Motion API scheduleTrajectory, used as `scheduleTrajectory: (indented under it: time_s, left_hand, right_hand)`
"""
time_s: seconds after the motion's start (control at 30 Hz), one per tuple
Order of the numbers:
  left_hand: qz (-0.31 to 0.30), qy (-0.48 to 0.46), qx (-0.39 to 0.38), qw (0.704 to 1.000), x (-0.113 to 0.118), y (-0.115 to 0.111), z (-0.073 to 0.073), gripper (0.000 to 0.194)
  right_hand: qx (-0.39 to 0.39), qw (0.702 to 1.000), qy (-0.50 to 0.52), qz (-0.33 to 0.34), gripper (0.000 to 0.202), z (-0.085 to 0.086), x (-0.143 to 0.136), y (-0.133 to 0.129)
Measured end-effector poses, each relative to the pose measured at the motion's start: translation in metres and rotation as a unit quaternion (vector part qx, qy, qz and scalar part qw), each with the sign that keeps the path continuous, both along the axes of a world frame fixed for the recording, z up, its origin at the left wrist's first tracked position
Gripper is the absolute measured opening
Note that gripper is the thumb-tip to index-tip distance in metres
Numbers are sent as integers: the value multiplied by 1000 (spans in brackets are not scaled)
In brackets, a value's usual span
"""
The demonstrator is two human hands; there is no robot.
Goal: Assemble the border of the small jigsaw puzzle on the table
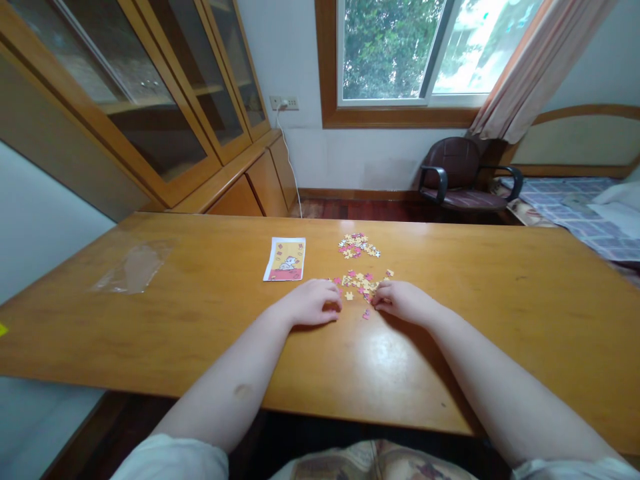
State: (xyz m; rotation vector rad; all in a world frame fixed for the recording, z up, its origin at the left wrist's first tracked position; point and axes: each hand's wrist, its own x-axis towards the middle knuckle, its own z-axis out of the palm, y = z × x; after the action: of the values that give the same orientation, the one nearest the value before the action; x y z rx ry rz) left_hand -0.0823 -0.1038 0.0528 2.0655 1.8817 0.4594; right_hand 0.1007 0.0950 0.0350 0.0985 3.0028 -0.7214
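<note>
Pale left sleeve (175, 459) over at seven o'clock, matching right sleeve (565, 469) at five, printed cloth (350, 467) at six, mark (243, 391) on left forearm (250, 357), bare left hand (314, 302), bare right hand (404, 301)

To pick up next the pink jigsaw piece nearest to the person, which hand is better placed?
Probably the right hand: its fingers are just beside that pink jigsaw piece, while the left hand is farther off.

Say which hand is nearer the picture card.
Left. Your left hand is by the near right corner of the picture card; your right hand is farther right, by puzzle pieces.
</note>
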Motion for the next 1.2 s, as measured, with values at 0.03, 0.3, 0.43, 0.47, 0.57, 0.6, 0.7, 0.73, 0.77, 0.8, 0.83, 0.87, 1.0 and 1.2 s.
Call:
scheduleTrajectory:
  time_s: [0.03,0.3,0.43,0.47,0.57,0.6,0.7,0.73,0.77,0.8,0.83,0.87,1.0,1.2]
  left_hand:
    - [6,-7,-5,1000,-4,-2,2,11]
    - [100,-59,-108,987,-27,-9,-3,33]
    - [104,-68,-129,984,-27,-8,-6,34]
    - [104,-66,-127,984,-26,-8,-6,34]
    - [97,-68,-109,987,-23,-6,-6,34]
    - [89,-71,-101,988,-22,-6,-6,33]
    - [60,-77,-82,992,-18,-3,-9,24]
    - [53,-75,-77,993,-16,-2,-9,21]
    - [49,-70,-75,993,-15,-1,-10,18]
    - [48,-66,-75,994,-14,-1,-10,17]
    - [48,-62,-77,994,-13,0,-10,16]
    - [48,-60,-82,994,-12,1,-10,16]
    - [55,-55,-96,992,-11,2,-9,18]
    - [53,-55,-95,993,-11,2,-11,20]
  right_hand:
    - [2,1000,-2,-8,15,0,1,6]
    - [4,999,54,5,20,6,3,-5]
    - [18,999,30,24,25,3,-1,-23]
    - [21,999,23,25,26,2,-2,-24]
    - [11,999,17,28,21,1,-3,-23]
    - [3,999,16,33,19,2,-2,-21]
    - [-27,998,-2,50,14,5,0,-15]
    - [-37,998,-11,55,13,6,1,-13]
    - [-48,997,-20,58,12,7,2,-11]
    - [-59,996,-30,60,11,8,2,-9]
    - [-69,995,-39,62,10,8,3,-7]
    - [-78,994,-48,63,10,7,3,-5]
    - [-103,991,-65,57,12,5,3,1]
    - [-121,991,-54,22,22,7,6,6]
